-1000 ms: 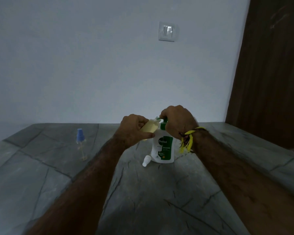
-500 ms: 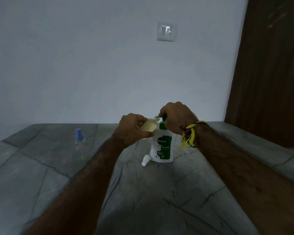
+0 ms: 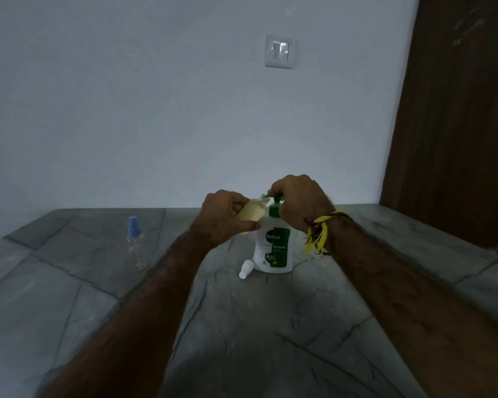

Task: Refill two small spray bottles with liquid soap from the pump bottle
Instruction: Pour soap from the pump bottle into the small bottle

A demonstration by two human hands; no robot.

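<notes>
A white pump bottle (image 3: pixel 273 248) with a green label and green pump stands upright on the grey stone counter (image 3: pixel 270 326). My right hand (image 3: pixel 298 201) curls over the pump head from above. My left hand (image 3: pixel 223 218) grips a small spray bottle (image 3: pixel 252 215) holding pale yellow liquid, tilted with its open neck against the pump spout. Its white spray cap (image 3: pixel 246 269) lies on the counter just left of the pump bottle's base. A second small clear spray bottle (image 3: pixel 135 241) with a blue cap stands upright further left.
A white wall with a light switch (image 3: pixel 279 51) rises behind the counter. A dark brown door (image 3: pixel 454 124) stands at the right. A yellow thread band (image 3: pixel 318 234) hangs from my right wrist.
My right hand has risen slightly with the pump head. The left hand keeps the small bottle at the spout. The view shifted a little.
</notes>
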